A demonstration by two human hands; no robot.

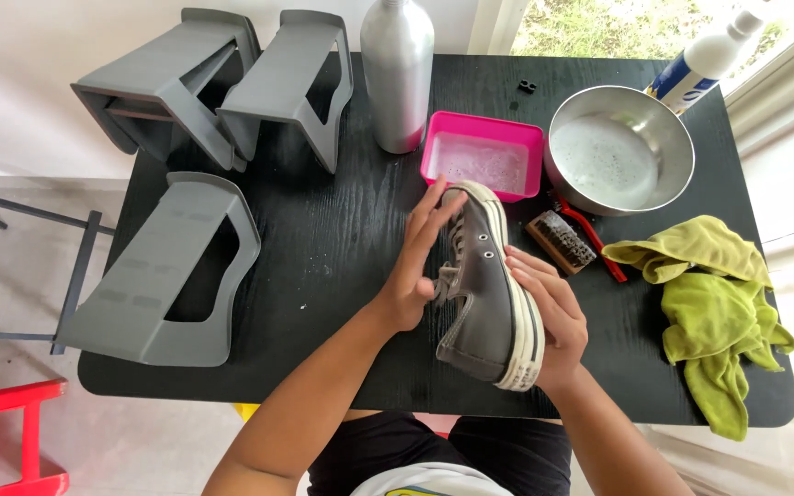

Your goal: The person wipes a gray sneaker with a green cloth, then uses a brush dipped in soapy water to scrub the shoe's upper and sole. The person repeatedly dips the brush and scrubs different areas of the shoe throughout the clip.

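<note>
Right now a grey low-top sneaker [489, 294] is held up between both hands above the near middle of the black desk [323, 230], toe pointing to the far edge and the white rubber sole turned to the right. The left hand [415, 266] lies flat against the laced side, fingers stretched out and close together, their tips reaching the toe cap; it presses rather than pinches. The right hand [549, 317] cups the sole from the other side, fingers curled loosely round the white rim near the heel, so the shoe sits sandwiched between the two palms, clear of the desk.

Judging by its look, the shoe is light, with a soft canvas upper that will give under pressure and a stiffer rubber sole that offers the firmer hold; if it is wet, which cannot be told, the rubber could be slippery.

Just beyond the toe stands a pink tray [482, 156] of soapy water, beside a steel bowl [619, 149] toward the far right corner. A scrubbing brush [560, 241] lies right of the shoe, a yellow-green cloth [709, 303] near the right edge, grey shoe racks [167, 276] on the left side, and a metal bottle [398, 69] at the far edge
</note>
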